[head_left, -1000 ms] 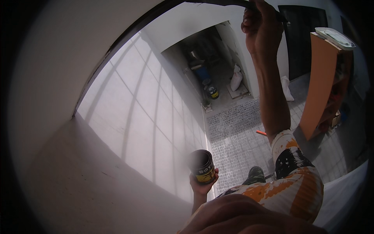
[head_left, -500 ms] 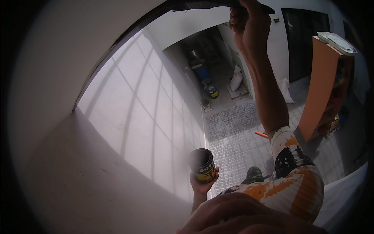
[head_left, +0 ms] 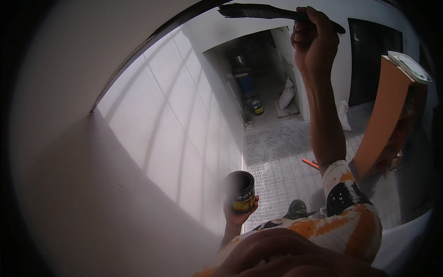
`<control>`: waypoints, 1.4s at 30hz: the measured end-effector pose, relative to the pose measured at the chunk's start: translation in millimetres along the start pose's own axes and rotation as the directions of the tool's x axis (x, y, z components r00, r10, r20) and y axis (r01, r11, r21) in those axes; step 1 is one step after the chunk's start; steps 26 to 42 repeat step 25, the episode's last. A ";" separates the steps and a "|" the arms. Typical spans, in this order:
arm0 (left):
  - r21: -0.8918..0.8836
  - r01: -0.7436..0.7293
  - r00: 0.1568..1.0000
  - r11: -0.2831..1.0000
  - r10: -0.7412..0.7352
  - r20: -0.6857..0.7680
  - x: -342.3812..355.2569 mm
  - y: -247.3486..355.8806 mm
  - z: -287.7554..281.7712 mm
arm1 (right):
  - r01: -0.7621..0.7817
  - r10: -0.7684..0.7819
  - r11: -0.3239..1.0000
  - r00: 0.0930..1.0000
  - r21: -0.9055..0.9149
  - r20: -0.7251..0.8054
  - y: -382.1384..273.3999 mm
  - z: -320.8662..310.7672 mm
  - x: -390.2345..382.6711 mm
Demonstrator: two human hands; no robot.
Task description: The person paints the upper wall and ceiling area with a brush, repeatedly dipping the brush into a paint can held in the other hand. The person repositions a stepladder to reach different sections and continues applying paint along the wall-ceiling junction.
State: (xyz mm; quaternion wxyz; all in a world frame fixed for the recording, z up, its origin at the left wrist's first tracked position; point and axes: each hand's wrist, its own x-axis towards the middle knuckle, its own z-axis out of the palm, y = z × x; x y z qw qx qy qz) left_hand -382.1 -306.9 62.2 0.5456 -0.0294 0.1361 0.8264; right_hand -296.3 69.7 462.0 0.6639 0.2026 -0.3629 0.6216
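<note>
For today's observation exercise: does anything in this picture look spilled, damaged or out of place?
Nothing stands out as spilled or damaged. The right hand holds a dark-bristled brush up at the black trim; the left hand holds a small open can upright. A white sack and a bucket sit on the floor far below.

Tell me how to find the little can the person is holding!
Start at the big white wall on the left and follow it down to its lower right. There the left hand holds up a small round can, black with a yellow band. It is held in the air, unlike the other can standing on the floor far below.
</note>
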 end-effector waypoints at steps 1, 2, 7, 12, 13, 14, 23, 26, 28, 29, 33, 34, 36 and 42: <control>-0.020 0.002 1.000 1.000 -0.002 0.012 0.3 0.7 -0.9 | -0.029 0.027 0.999 0.998 -0.026 -0.048 5.4 6.4 -1.2; -0.050 0.007 0.999 0.999 -0.005 0.043 0.3 1.1 -1.7 | 0.006 -0.005 1.000 0.999 0.025 -0.041 7.4 10.9 0.3; -0.066 -0.036 0.996 0.997 0.041 0.076 -0.4 2.9 -12.9 | 0.122 -0.122 0.992 0.964 -0.018 -0.238 -10.5 -6.0 -25.5; -0.212 -0.038 0.998 0.977 0.050 0.048 -5.7 6.0 -8.1 | -0.287 0.294 0.943 0.955 -0.167 0.024 2.8 -3.3 -109.2; 0.022 -0.120 0.992 0.993 0.121 -0.043 -5.9 6.5 -2.1 | -0.365 0.394 0.901 0.915 -0.233 0.089 10.8 4.0 -128.0; -0.015 -0.144 0.990 0.990 0.144 0.005 -8.2 3.8 5.6 | -0.441 0.493 0.846 0.860 -0.299 0.128 16.4 11.2 -145.2; 0.008 -0.336 0.936 0.942 0.335 -0.105 -19.9 9.6 42.8 | -0.395 0.717 0.693 0.461 -0.603 0.522 60.0 51.0 -212.7; 0.009 -0.378 0.923 0.926 0.377 -0.080 -20.6 13.6 46.3 | -0.359 0.704 0.710 0.359 -0.606 0.613 71.3 60.3 -234.3; 0.009 -0.378 0.923 0.926 0.377 -0.080 -20.6 13.6 46.3 | -0.359 0.704 0.710 0.359 -0.606 0.613 71.3 60.3 -234.3; 0.009 -0.378 0.923 0.926 0.377 -0.080 -20.6 13.6 46.3 | -0.359 0.704 0.710 0.359 -0.606 0.613 71.3 60.3 -234.3; 0.009 -0.378 0.923 0.926 0.377 -0.080 -20.6 13.6 46.3 | -0.359 0.704 0.710 0.359 -0.606 0.613 71.3 60.3 -234.3; 0.009 -0.378 0.923 0.926 0.377 -0.080 -20.6 13.6 46.3 | -0.359 0.704 0.710 0.359 -0.606 0.613 71.3 60.3 -234.3; 0.009 -0.378 0.923 0.926 0.377 -0.080 -20.6 13.6 46.3 | -0.359 0.704 0.710 0.359 -0.606 0.613 71.3 60.3 -234.3; 0.009 -0.378 0.923 0.926 0.377 -0.080 -20.6 13.6 46.3 | -0.359 0.704 0.710 0.359 -0.606 0.613 71.3 60.3 -234.3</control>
